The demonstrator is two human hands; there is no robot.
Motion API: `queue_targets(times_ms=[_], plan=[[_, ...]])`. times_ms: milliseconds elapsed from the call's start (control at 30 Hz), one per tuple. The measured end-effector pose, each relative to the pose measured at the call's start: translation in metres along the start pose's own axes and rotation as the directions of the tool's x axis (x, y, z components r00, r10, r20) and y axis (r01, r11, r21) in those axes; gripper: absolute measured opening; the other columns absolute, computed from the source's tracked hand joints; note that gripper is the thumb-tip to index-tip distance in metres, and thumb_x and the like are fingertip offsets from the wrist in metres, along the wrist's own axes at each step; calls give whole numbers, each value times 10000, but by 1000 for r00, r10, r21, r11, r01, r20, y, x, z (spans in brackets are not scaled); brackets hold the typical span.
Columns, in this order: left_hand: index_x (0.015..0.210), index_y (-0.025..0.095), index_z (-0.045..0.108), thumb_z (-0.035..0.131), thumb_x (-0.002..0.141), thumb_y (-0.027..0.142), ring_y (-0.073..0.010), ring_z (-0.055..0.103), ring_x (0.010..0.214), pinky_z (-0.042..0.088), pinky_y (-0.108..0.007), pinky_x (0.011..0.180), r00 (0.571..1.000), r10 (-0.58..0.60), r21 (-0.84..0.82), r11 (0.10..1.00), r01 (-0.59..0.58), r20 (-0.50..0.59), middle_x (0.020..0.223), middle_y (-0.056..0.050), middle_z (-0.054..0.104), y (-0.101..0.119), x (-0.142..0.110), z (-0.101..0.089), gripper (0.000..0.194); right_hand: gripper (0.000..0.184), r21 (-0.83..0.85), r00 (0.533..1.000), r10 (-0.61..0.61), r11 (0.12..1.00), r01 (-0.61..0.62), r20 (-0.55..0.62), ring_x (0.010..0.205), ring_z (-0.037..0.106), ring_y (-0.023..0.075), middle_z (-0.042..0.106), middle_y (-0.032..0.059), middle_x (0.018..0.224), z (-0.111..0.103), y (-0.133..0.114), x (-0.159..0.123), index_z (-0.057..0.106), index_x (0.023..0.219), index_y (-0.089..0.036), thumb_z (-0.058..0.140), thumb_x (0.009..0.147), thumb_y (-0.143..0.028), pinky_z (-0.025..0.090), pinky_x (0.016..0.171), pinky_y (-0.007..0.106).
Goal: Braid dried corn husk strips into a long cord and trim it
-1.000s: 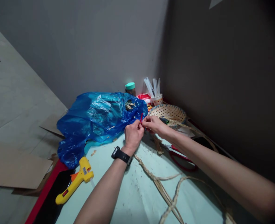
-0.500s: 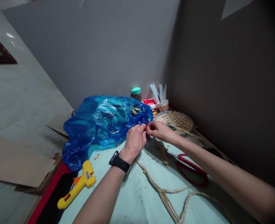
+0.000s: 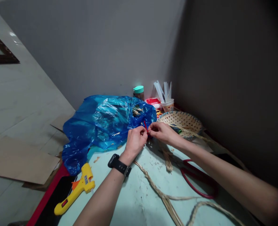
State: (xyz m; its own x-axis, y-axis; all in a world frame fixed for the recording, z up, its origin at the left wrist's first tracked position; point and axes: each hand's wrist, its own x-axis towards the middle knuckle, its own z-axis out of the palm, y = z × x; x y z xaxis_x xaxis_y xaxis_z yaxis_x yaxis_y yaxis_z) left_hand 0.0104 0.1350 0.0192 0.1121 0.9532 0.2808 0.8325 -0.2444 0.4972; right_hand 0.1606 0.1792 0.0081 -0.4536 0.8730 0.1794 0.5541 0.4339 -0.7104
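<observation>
Your left hand (image 3: 136, 140) and right hand (image 3: 162, 133) meet, both pinching a thin red strip (image 3: 145, 125) — its free end pokes up between them, just in front of the blue plastic bag (image 3: 106, 122). A braided straw cord (image 3: 153, 185) runs from near your left wrist across the pale green tabletop (image 3: 129, 201).

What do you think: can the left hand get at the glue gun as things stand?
Probably yes: the glue gun lies uncovered beside the left forearm. The left hand, though, appears to grip the red strip, so it may need to let go first.
</observation>
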Motion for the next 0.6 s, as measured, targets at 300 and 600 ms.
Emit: queue_targets(times_ms=[300, 600], plan=[[753, 188, 634, 483, 828, 205, -151, 583, 640, 388, -247, 622, 998, 64, 8, 998, -63, -5, 715, -29, 673, -2, 1, 9, 170, 173, 32, 1000, 3, 999, -3, 7, 609, 520, 133, 619, 4, 653, -4, 6, -3, 644, 746, -143, 504, 751, -245, 339, 566, 227], [725, 186, 553, 474, 792, 138, -132, 499, 620, 358, -243, 601, 990, 134, -30, 990, -136, -51, 685, -3, 573, -4, -4, 14, 114, 283, -51, 990, -134, 990, 132, -42, 715, 579, 160, 684, 28, 804, -17, -6, -15, 647, 1065, -181, 461, 853, -196, 359, 644, 240]])
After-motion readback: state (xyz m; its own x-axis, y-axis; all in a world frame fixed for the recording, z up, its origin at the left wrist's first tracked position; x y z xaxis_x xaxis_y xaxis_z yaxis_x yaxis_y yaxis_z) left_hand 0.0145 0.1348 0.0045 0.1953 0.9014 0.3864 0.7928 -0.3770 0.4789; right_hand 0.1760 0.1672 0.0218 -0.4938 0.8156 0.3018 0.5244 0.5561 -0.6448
